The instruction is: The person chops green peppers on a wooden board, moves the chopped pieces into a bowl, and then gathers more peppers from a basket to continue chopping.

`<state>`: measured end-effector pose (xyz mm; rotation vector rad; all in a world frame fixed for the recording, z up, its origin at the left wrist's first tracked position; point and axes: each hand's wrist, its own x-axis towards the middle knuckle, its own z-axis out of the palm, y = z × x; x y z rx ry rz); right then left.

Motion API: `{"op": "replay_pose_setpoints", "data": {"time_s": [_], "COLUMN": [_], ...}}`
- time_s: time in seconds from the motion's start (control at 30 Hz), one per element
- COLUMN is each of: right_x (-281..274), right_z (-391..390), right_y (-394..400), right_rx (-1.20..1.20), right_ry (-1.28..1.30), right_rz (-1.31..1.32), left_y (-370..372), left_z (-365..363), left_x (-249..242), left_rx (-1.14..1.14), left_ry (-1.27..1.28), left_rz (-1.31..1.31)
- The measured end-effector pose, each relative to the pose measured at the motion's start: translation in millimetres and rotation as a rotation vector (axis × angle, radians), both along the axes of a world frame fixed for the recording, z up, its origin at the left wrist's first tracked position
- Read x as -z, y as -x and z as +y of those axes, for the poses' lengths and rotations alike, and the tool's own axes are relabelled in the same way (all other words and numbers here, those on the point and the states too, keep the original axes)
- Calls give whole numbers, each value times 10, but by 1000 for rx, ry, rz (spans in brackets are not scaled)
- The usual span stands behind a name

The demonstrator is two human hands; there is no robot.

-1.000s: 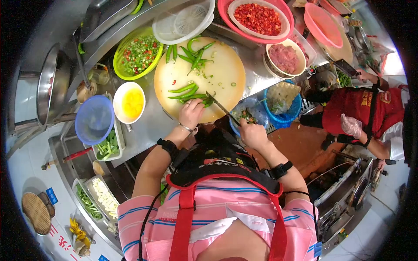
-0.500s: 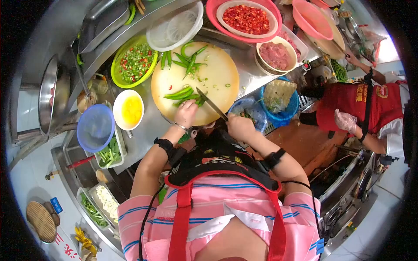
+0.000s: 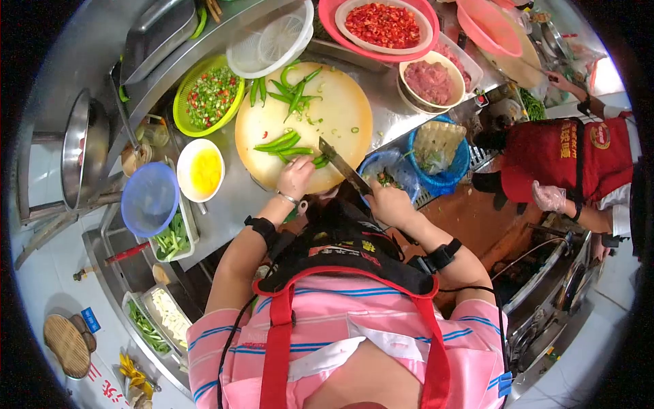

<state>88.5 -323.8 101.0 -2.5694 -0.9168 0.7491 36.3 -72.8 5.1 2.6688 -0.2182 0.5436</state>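
My right hand grips the handle of a kitchen knife, whose blade slants up and left over the round chopping board. Close to the blade, my left hand presses with bent fingers on green chilies near the board's lower edge. Several whole green chilies lie just above my left fingers. More long chilies rest toward the top of the board, with small cut bits scattered about.
Left of the board stand a yellow-green basket of chopped peppers, a white bowl of yellow liquid and a blue bowl. Raw meat fills a bowl at upper right. A blue-lined bin stands right; a person in a red apron works nearby.
The knife blade has shifted slightly right and my right hand has moved a little right and down. My left hand stays on the chilies.
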Motion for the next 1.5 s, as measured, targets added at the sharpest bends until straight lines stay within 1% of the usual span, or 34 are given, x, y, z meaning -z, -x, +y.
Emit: {"op": "replay_pose_setpoints", "data": {"time_s": [0.2,0.4,0.47,0.6,0.67,0.7,0.73,0.8,0.83,0.87,0.93,1.0,1.07,1.13,1.17,1.23,1.3,1.33,1.37,1.4,1.47,1.5], "right_x": [10,179,251,342,245,191,134,70,84,101,109,118,68,59,117,142,227,229,223,220,166,175], "right_z": [-77,22,96,107,10,-74,-162,-335,-412,-486,-600,-661,-666,-692,-721,-768,-812,-788,-760,-728,-568,-496], "right_y": [18,17,81,86,36,28,8,21,-6,-23,-60,-85,-105,-96,-101,-90,-65,-74,-59,-40,-23,-28], "right_rx": [-9,-56,-44,-25,-28,-10,-12,109,156,206,251,390,415,467,470,454,417,422,338,254,135,62], "right_ry": [25,19,13,15,-56,-76,-76,-120,-178,-236,-250,-370,-435,-376,-358,-348,-313,-318,-272,-225,-148,-125], "right_rz": [-68,-103,-130,-198,-158,-166,-173,-221,-218,-211,-229,-205,-236,-240,-234,-238,-241,-241,-213,-184,-173,-162], "left_y": [-6,-8,-11,8,4,14,-44,-134,-230,-306,-466,-545,-599,-666,-719,-939,-1056,-1108,-1158,-1186,-1245,-1238], "left_z": [-34,0,49,157,270,340,319,223,140,67,-71,-234,-534,-862,-838,-740,-231,-7,213,364,609,645], "left_x": [1,5,58,-25,-77,-28,-113,-427,-503,-480,-432,-162,-31,-247,-346,-477,-288,-343,-330,-396,-350,-327], "left_rx": [-47,-7,54,102,13,-20,-22,-34,-45,-43,-10,23,112,349,346,196,-201,-359,-376,-359,-294,-294], "left_ry": [5,21,20,-41,-22,-69,-69,-94,-132,-132,-287,-241,-191,16,14,52,65,20,-100,-129,-326,-325], "left_rz": [4,16,69,14,2,7,1,34,100,109,137,220,226,302,302,387,-14,3,-15,137,346,347]}}
